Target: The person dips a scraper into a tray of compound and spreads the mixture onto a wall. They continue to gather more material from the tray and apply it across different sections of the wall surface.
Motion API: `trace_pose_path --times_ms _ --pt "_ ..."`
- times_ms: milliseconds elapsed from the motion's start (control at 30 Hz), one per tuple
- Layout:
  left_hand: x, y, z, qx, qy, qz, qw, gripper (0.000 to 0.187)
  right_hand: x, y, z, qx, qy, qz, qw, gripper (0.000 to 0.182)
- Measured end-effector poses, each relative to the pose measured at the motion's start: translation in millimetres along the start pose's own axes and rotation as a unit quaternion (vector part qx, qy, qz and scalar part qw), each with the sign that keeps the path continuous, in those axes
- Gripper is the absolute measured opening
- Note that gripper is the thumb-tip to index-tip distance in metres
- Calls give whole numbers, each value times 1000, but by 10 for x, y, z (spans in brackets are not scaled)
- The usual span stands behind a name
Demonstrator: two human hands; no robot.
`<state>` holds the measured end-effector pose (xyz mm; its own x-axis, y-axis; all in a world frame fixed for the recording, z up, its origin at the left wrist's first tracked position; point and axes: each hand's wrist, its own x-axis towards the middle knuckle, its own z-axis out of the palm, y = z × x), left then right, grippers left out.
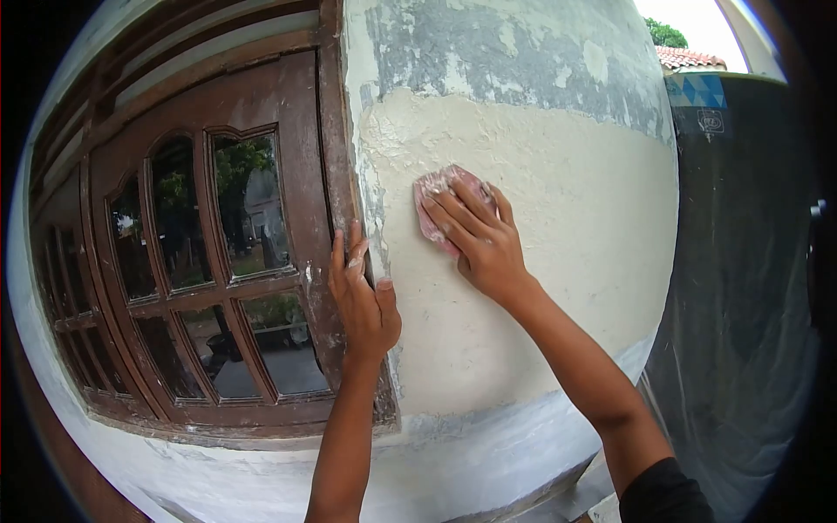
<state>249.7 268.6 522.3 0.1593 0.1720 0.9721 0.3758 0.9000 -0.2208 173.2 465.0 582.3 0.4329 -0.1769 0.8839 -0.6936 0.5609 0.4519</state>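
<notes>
My right hand presses a crumpled pink cloth, smeared with white, flat against the wall. Its fingers lie bent over the cloth, which partly hides under them. Cream-coloured coating covers this middle band of the wall, rougher near the top and left edge. My left hand rests open on the brown wooden window frame, right at the wall's edge. White residue marks the fingertips of that hand.
Brown window panels with glass panes fill the left side. Patchy grey and white wall lies above the cream band, with a whitish strip below. At the right stands a dark sheet-covered surface. Roof tiles show beyond.
</notes>
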Motion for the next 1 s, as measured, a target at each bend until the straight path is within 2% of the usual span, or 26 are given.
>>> trace_pose_path --times_ms 100,233,333,433,567,700,900,1000 --pt "13 19 10 -4 6 -5 1000 50 180 17 -41 -12 73 18 997 64" --pt "14 43 3 9 4 2 1000 50 756 158 178 -21 99 26 995 64" --pt "8 51 -11 27 -8 8 1000 49 590 96 171 -15 56 44 997 60" --pt "-9 82 -8 17 -5 5 1000 49 4 -102 72 1 36 52 998 58" --pt "3 76 4 10 3 -1 1000 48 177 -89 58 -11 85 42 995 57" --pt "14 69 9 6 13 -5 1000 47 725 2 205 -27 77 28 996 61" --pt "-13 85 -14 26 -16 -12 999 47 -227 -257 92 3 29 42 999 57" --pt "-26 90 3 39 -26 -13 999 48 -33 -249 51 14 54 47 997 55"
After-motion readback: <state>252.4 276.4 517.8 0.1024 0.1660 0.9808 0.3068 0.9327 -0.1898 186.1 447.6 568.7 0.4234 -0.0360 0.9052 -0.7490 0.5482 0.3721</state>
